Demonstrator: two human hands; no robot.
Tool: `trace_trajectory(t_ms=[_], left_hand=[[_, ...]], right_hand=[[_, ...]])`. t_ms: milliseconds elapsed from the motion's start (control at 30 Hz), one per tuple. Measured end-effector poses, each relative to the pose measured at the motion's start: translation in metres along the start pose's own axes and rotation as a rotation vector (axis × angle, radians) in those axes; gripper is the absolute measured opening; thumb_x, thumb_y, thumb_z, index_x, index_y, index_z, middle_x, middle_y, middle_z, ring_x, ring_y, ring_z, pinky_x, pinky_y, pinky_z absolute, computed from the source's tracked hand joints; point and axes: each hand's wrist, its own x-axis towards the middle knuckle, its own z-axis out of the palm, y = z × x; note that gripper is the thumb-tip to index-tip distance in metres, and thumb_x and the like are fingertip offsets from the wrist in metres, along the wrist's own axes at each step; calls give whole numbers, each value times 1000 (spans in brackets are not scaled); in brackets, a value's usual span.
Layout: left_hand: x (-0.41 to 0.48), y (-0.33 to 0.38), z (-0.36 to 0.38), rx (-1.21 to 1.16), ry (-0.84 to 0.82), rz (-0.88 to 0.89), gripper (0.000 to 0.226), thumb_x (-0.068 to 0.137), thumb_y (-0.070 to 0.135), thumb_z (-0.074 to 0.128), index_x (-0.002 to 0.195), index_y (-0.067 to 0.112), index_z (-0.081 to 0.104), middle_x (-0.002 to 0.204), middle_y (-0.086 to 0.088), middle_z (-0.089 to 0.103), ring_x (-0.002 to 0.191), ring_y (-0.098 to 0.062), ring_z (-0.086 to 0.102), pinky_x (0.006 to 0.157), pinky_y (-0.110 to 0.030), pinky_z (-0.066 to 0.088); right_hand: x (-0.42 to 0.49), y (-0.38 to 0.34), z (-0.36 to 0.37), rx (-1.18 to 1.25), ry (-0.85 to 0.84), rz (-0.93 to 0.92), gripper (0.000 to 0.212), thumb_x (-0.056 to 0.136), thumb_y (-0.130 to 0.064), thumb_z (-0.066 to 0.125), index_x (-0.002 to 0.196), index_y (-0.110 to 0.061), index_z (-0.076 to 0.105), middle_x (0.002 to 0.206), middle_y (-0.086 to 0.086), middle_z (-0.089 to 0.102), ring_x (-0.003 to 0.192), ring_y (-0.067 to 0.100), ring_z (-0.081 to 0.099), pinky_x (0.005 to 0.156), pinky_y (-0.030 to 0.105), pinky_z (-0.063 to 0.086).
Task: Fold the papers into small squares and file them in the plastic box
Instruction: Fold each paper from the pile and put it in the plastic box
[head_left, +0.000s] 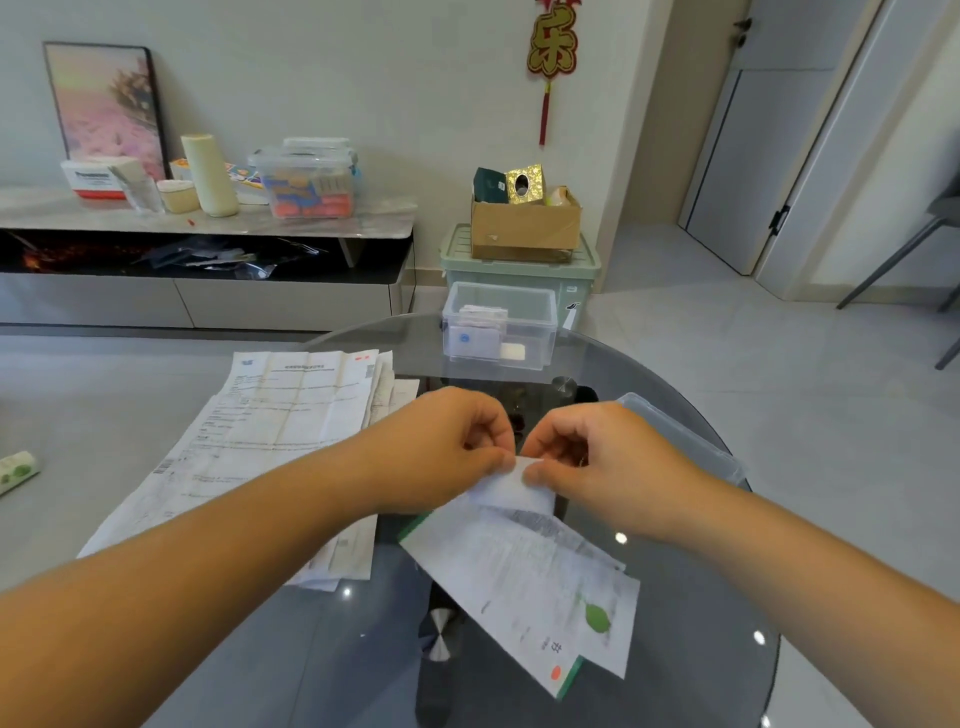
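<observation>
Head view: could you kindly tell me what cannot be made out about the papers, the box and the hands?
All in the head view:
1. Top edge of the held paper: covered by the pinching left hand and right hand.
2. Print on the paper stack: too small and blurred.
3. Folded squares in the plastic box: hazy through its wall, not countable.

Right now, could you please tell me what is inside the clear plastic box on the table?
The clear plastic box holds a stack of folded papers and a small white piece; anything beneath them is hidden.
</observation>
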Motion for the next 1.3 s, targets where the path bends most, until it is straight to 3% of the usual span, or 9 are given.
trace_trajectory(t_ms=[200, 300, 433, 533, 633, 733, 933, 1100, 1300], left_hand=[[60, -17, -35, 179, 238, 123, 1, 95, 28, 66, 96, 28, 65, 91, 15, 65, 88, -1, 61, 86, -32, 55], [97, -34, -57, 295, 325, 108, 23, 96, 41, 63, 114, 28, 60, 101, 12, 64, 92, -5, 61, 90, -34, 55], [144, -58, -70, 655, 211, 53, 68, 91, 67, 52, 144, 24, 47, 140, -1, 55, 127, -21, 51, 111, -47, 40], [168, -75, -66, 804, 60, 67, 76, 90, 74, 43, 145, 22, 46, 144, -3, 52, 133, -24, 46, 118, -47, 29], [182, -85, -60, 920, 11, 102, 81, 88, 80, 33, 142, 22, 48, 144, -2, 51, 135, -24, 43, 121, -49, 18], [189, -87, -56, 930, -37, 109, 84, 87, 80, 32, 146, 21, 43, 149, -2, 47, 138, -23, 40, 120, -50, 18], [200, -87, -52, 839, -49, 56, 84, 84, 79, 47, 145, 21, 42, 150, -2, 44, 137, -26, 38, 111, -49, 38], [207, -86, -49, 899, -66, 45, 89, 84, 80, 47, 154, 27, 32, 157, -1, 37, 143, -27, 31, 116, -50, 27], [206, -88, -49, 886, -60, 73, 79, 87, 77, 45, 150, 30, 37, 145, 1, 45, 137, -23, 39, 120, -55, 5]], right_hand=[[75, -1, -31, -110, 123, -27, 6, 89, -24, 74, 84, -27, 73, 79, -13, 67, 73, 2, 60, 66, 20, 46], [126, 5, -48, -114, 223, -21, 4, 91, -22, 72, 92, -25, 75, 87, -12, 67, 82, 4, 61, 71, 19, 44], [180, 19, -59, -139, 417, -3, 4, 91, -21, 72, 87, -20, 73, 82, -11, 63, 77, 4, 56, 67, 21, 45], [211, 33, -54, -214, 454, 2, 6, 92, -22, 71, 86, -21, 72, 82, -9, 63, 80, 12, 60, 68, 28, 49], [230, 43, -45, -269, 451, 5, 8, 91, -22, 71, 84, -23, 70, 84, -8, 64, 85, 17, 62, 77, 38, 55], [238, 49, -36, -314, 442, 10, 7, 91, -24, 71, 84, -24, 71, 85, -7, 66, 83, 16, 61, 79, 40, 56], [246, 50, -33, -418, 434, 31, 11, 93, -28, 69, 82, -29, 69, 89, -6, 67, 86, 18, 62, 73, 33, 53], [250, 51, -30, -501, 444, 44, 7, 93, -29, 67, 88, -30, 72, 94, -5, 69, 87, 19, 62, 66, 29, 45], [250, 50, -29, -491, 466, 37, 12, 94, -26, 66, 82, -30, 64, 93, -5, 67, 88, 19, 61, 64, 28, 41]])
